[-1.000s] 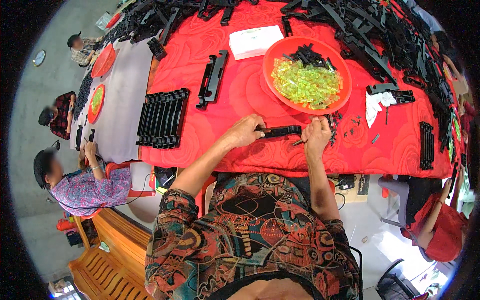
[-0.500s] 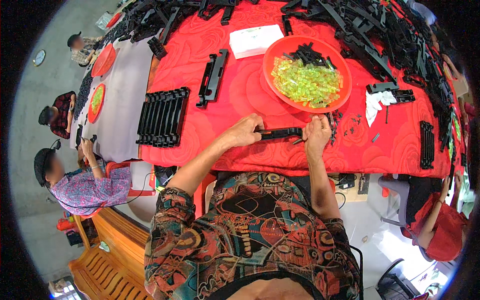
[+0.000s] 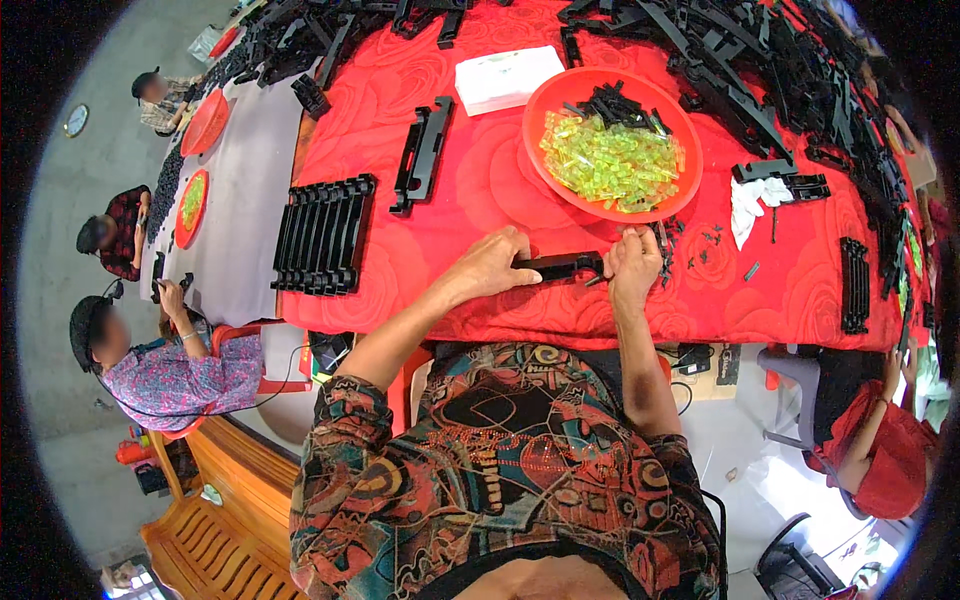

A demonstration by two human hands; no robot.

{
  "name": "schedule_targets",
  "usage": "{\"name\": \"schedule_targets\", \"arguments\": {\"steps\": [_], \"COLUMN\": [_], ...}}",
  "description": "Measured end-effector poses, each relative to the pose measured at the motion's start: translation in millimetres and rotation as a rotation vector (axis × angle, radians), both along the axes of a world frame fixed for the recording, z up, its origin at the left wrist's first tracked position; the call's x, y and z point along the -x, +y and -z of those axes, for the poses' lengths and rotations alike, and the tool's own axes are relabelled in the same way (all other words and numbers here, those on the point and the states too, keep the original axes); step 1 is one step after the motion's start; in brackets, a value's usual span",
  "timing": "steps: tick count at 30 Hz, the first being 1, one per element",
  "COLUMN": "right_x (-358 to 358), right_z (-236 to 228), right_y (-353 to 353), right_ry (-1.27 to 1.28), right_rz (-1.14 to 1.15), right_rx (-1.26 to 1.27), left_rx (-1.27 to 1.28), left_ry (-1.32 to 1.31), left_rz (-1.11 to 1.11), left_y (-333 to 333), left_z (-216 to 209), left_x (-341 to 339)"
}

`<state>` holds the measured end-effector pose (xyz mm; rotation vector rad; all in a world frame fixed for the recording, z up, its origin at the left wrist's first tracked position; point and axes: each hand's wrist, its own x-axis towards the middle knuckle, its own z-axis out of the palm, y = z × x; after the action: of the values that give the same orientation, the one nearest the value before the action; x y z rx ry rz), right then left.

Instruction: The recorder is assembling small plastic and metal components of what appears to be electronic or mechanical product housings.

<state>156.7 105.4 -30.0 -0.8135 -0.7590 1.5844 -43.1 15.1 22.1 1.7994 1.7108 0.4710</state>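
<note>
- Bowl: round, red, shallow; stands on the table, which wears a red cloth. Landmark for all places below.
- Contents of bowl: clear yellow pieces on the near side, black strips toward the far side.
- Bar: one, black, slender; lies crosswise between the two hands, on the near side of the bowl and apart from it.
- Left hand: near side of the bowl, to its left; grip closed round the bar's left end, thumb toward the wearer.
- Right hand: just nearer than the bowl's rim, at the bar's right end; grip drawn to a narrow pinch, a thin piece jutting from under the fingers. Whether it also holds the bar cannot be told.
- Handling, by judgement: bar probably light, stiff plastic; smooth enough to turn in the fingers; notched parts likelier to chip than the body.
- Where to hold, by judgement: the plain body near the left end, with the right end steadied.
- Loose bars: a pair, left of the bowl.
- Row of bars: side by side, farther left of the bowl.
- Box: white, just beside the bowl, far left.
- Cloth: white, crumpled, right of the bowl.
- Heap: black parts, beyond the bowl and to its right.
</note>
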Motion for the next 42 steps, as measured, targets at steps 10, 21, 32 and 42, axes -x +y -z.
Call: {"name": "schedule_targets", "arguments": {"steps": [10,21,32,42], "right_x": [0,0,-1,0], "right_z": [-4,-5,-3,-3], "right_y": [0,-1,-1,0], "right_ry": [-0.004,-0.007,0.008,-0.010], "right_rz": [0.001,-0.006,-0.008,-0.008], "right_rx": [0.027,0.022,0.006,0.027], "left_rx": [0.097,0.127,0.077,-0.363], "left_ry": [-0.263,-0.437,-0.154,-0.244], "left_rz": [-0.034,-0.141,-0.154,-0.481], "left_y": [7,8,23,3], "left_z": [3,14,10,-18], "left_x": [-1,-6,-10,12]}}
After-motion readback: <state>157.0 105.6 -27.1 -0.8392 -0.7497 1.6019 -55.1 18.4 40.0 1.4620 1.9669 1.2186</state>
